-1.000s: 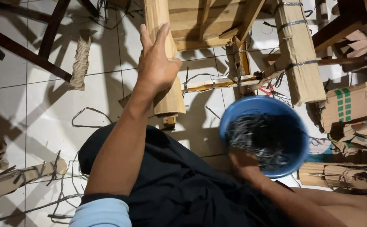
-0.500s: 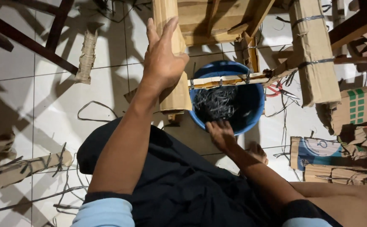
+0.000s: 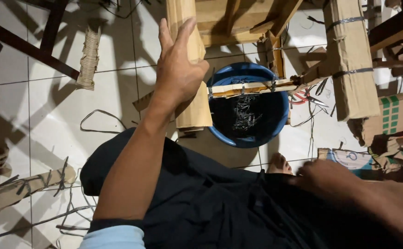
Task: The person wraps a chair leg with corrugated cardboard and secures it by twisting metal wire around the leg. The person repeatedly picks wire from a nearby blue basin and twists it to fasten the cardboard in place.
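On a white tiled floor strewn with straps, the left hand (image 3: 176, 69) rests with fingers spread against the cardboard-wrapped leg (image 3: 190, 69), while the right hand (image 3: 328, 177), fingers loosely curled and empty, has withdrawn from the blue tub (image 3: 250, 138) to the lap, leaving the tub farther left.

a small furniture-packing workshop, worked on the floor: white tiled floor (image 3: 49, 106) strewn with cut strapping scraps (image 3: 101, 121), wooden furniture legs wrapped in corrugated cardboard (image 3: 349, 60) and bound with straps, and a blue tub (image 3: 275, 133) holding dark metal bits.
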